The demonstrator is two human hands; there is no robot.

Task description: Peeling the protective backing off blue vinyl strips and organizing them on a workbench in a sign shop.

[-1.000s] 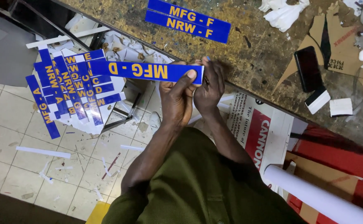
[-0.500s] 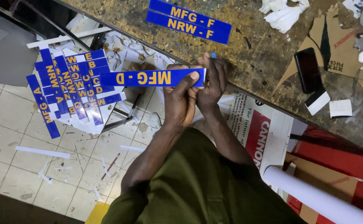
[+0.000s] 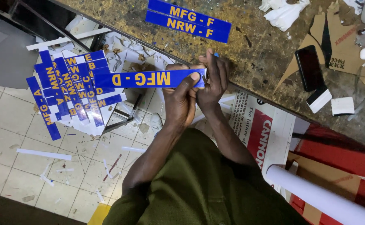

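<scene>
The worn, speckled counter (image 3: 274, 54) runs across the top right of the view, and below its edge lies the pale tiled floor (image 3: 20, 121) strewn with white offcuts. Against the counter's edge a fan of blue label strips (image 3: 65, 91) with yellow lettering is heaped on a low stand, and two more matching strips (image 3: 188, 21) lie side by side on the counter. Further right on the counter sit a dark phone (image 3: 308, 68), a torn piece of cardboard (image 3: 341, 37) and crumpled white paper scraps (image 3: 284, 10); a white roll (image 3: 320, 198) lies at the lower right.

Both hands meet at the right end of a single blue label strip (image 3: 149, 79), held level in the air just off the counter's edge. Compared with a second ago the strip sits a little lower and its right end has been drawn further in under the fingers, while the hands have hardly shifted. The left hand (image 3: 182, 104) is closed on the strip, its thumb pressed flat over the end; the right hand (image 3: 213, 83) has its fingers curled round the same end from behind, pinching it. The small movement reads as work on that end of the strip, likely picking at a backing or edge, which looks barely begun, since the rest of the strip is unchanged
</scene>
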